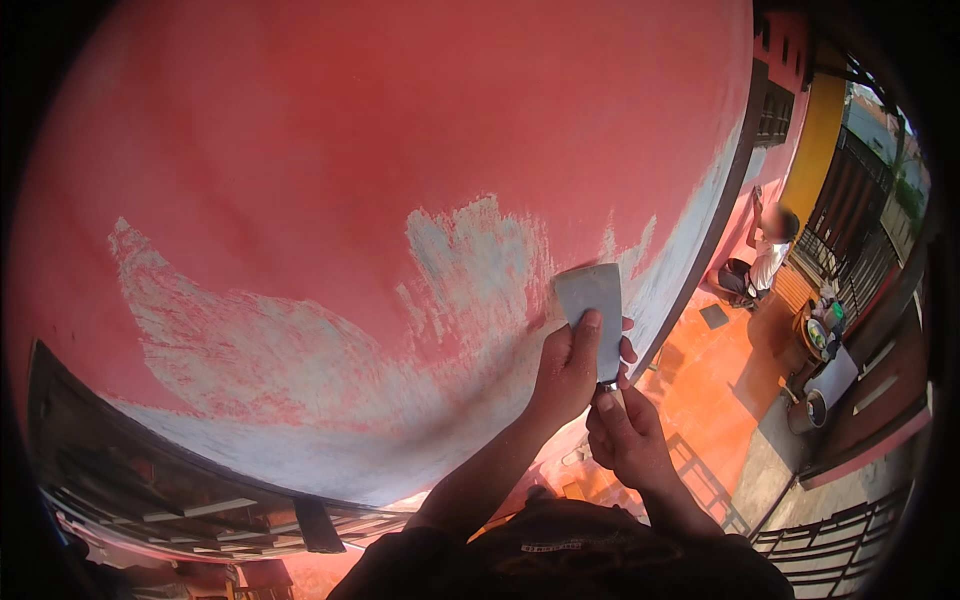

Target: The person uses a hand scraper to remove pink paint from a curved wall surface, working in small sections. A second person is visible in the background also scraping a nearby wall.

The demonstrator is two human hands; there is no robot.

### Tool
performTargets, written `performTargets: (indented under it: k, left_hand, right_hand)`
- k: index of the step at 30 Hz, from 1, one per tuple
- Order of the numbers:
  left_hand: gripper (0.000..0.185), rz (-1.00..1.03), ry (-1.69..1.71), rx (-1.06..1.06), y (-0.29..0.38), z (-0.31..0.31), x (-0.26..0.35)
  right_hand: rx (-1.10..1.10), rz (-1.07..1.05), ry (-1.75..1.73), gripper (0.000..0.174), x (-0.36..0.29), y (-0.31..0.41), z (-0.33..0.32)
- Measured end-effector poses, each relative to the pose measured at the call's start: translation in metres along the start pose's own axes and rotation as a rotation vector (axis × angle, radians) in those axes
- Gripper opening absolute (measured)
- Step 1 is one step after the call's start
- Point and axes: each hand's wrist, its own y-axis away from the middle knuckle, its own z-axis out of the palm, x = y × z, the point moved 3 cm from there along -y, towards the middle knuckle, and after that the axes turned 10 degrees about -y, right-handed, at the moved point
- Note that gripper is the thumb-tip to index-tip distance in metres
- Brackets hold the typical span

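Note:
A wide metal scraper [596, 300] is held in both hands, its broad edge against the red painted wall [315, 135]. My left hand [574, 364] grips the blade, the thumb flat on its face and fingers behind it. Lower down, my right hand [626, 435] is closed around the handle, which is mostly hidden. Around and left of the blade, a patch of pale grey, scraped-looking wall [480, 262] shows rough, streaky edges. Another mottled pink and grey patch [247, 337] spreads farther left, above a whitish band along the wall's lower part.
A dark-framed window [150, 480] lies at lower left. To the right, past a dark frame edge [709, 225], a person [765, 259] sits on the orange tiled floor [705, 367] by the wall. A table with items [817, 330] and a bucket [808, 412] stand farther right.

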Motion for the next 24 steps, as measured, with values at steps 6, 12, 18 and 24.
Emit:
performTargets:
  k: [6, 12, 18, 24]
  left_hand:
    - [0.035, 0.223, -0.166, -0.005, -0.027, 0.004, 0.045]
    - [0.039, 0.048, -0.023, 0.005, 0.002, -0.001, 0.006]
    - [0.035, 0.184, -0.165, -0.012, -0.02, -0.002, 0.043]
    - [0.033, 0.041, -0.018, 0.022, 0.004, -0.003, 0.021]
  right_hand:
    - [-0.101, -0.15, 0.091, 0.027, -0.02, -0.027, 0.013]
    - [-0.088, -0.066, 0.082, 0.016, 0.009, -0.006, -0.005]
    - [-0.089, -0.186, 0.155, 0.016, -0.021, -0.022, 0.022]
    - [-0.027, -0.056, 0.079, 0.016, -0.004, -0.001, 0.019]
